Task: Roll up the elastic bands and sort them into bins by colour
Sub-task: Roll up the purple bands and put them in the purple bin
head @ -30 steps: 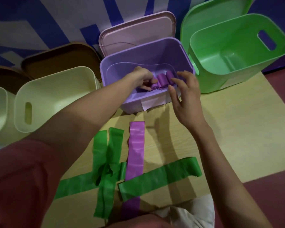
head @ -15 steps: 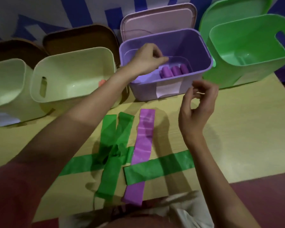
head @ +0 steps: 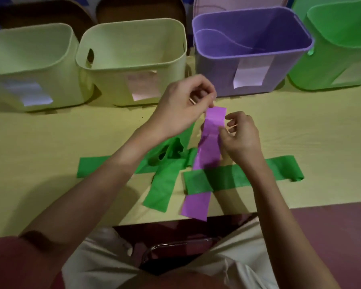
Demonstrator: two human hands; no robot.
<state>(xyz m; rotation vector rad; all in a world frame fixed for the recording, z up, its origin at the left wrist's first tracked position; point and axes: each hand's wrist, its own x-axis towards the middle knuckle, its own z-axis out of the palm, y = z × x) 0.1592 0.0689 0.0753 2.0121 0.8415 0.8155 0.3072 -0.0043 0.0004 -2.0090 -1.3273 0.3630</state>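
A flat purple elastic band (head: 206, 159) lies lengthwise on the yellow table (head: 50, 142), crossed near its lower part by a green band (head: 238, 178). My left hand (head: 183, 105) pinches the purple band's far left corner. On the band's right edge, just below its far end, my right hand (head: 238, 132) pinches it between curled fingers. Several other green bands (head: 165, 184) lie tangled to the left, partly under my left forearm. The purple bin (head: 252, 53) stands just behind my hands; its inside bottom is hidden. The green bin (head: 342, 44) is at the far right.
Two pale yellow bins (head: 131, 61) (head: 27, 65) stand in a row left of the purple one, each with a paper label on its front. Brown lids lean behind them. The table's near edge runs above my lap, with a chair frame (head: 175, 247) below.
Both hands came back from the purple bin to the table and took hold of the flat purple band's far end. The view tilted down, hiding the rolls inside the bin.
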